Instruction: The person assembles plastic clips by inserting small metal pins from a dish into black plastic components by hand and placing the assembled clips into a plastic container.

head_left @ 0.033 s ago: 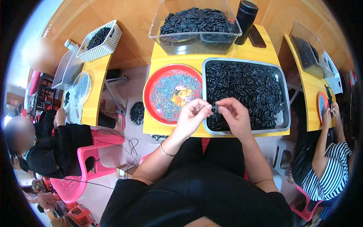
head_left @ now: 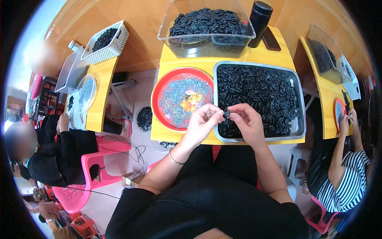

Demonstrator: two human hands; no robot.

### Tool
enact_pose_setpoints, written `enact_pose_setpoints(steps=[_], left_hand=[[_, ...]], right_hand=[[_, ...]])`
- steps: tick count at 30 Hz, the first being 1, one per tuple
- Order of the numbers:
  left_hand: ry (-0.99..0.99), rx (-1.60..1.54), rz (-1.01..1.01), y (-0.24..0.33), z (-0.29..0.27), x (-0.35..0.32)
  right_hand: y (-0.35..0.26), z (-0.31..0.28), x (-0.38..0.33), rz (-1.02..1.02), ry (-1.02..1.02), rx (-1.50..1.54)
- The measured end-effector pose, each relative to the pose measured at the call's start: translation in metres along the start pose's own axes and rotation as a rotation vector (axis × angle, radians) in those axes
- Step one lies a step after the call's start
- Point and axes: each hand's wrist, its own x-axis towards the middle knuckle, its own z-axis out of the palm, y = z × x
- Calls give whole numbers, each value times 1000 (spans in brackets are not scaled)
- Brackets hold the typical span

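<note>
We pinch one small black part [head_left: 227, 114] between the fingertips of the left hand [head_left: 202, 120] and right hand [head_left: 249, 122], above the 8 o'clock side of the metal tray [head_left: 295, 126]. From the part, we locate the red tray [head_left: 155, 99] at 10 o'clock.

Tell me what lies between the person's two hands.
A small black piece, at the fingertips of the left hand and right hand, in the head view.

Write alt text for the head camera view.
Left hand and right hand pinch a small black piece at the near-left corner of a metal tray of black pieces. A red round tray of thin bluish pieces is on the left, a clear bin behind.
</note>
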Motion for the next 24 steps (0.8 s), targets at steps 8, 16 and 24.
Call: enact_pose_setpoints(steps=[8,16,24], left_hand=[[-17,-28,97,-7,4,-4],[-25,273,239,3,2,-9],[-8,384,332,10,-2,-10]], right_hand=[[-1,4,-5,100,37,-124],[-3,-2,-4,161,13,-114],[-3,3,-3,172,38,-71]])
